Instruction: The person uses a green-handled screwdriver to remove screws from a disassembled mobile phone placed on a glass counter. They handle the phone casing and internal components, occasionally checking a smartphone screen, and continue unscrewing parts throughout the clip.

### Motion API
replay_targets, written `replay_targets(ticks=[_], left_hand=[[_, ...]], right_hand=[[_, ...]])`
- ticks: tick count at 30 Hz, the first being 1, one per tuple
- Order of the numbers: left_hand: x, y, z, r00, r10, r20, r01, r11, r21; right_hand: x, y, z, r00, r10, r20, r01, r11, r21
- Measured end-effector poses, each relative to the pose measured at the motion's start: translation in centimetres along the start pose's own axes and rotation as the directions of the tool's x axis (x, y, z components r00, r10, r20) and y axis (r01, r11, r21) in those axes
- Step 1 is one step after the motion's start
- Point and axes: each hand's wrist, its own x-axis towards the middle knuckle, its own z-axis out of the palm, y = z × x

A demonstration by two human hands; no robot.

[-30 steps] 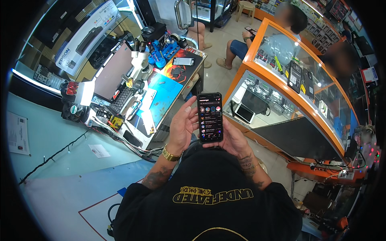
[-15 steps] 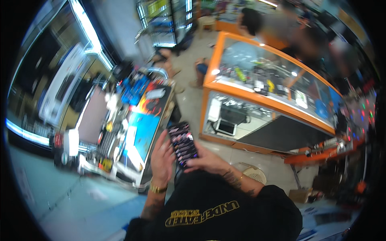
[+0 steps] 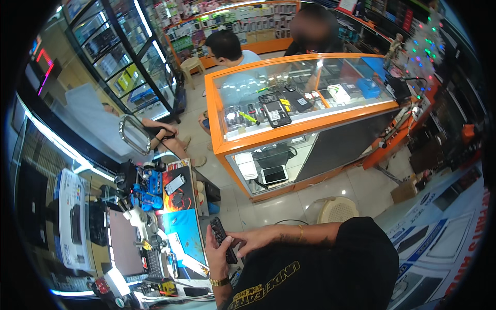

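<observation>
A dark smartphone [image 3: 217, 230] rests tilted in my left hand [image 3: 217, 255], whose fingers and thumb are around its sides. From the right, my right hand [image 3: 254, 239] reaches across to the phone. Its index finger is stretched out at the screen and the other fingers are partly bent. Whether the fingertip touches the glass, I cannot tell. Most of the screen is seen at a steep angle. Just left of my hands lies a blue work mat [image 3: 187, 231] on a cluttered bench.
The bench also carries a blue device [image 3: 148, 190], another phone [image 3: 175, 184] and a printer [image 3: 74, 219] behind. An orange-framed glass display case [image 3: 305, 124] stands ahead, with people beyond it. Another person sits at left. A beige stool [image 3: 338, 209] stands at right.
My view has swung, bringing the glass case nearer the middle. The phone has turned edge-on in my left hand. My right hand has loosened from its lower edge and now points at it.
</observation>
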Motion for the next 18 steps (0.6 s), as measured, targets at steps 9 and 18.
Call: replay_targets(ticks=[9,18], left_hand=[[4.1,1.4,-0.9,0.987,0.097,0.127,-0.113,0.985,0.130],[9.8,6.6,7.0,0.835,0.354,0.421,-0.546,0.439,0.714]], right_hand=[[-3.3,-8.3,-3.3,0.935,-0.146,-0.323,-0.032,0.873,-0.487],[-13.1,-19.8,-11.7,0.549,-0.553,-0.627,-0.119,0.691,-0.713]])
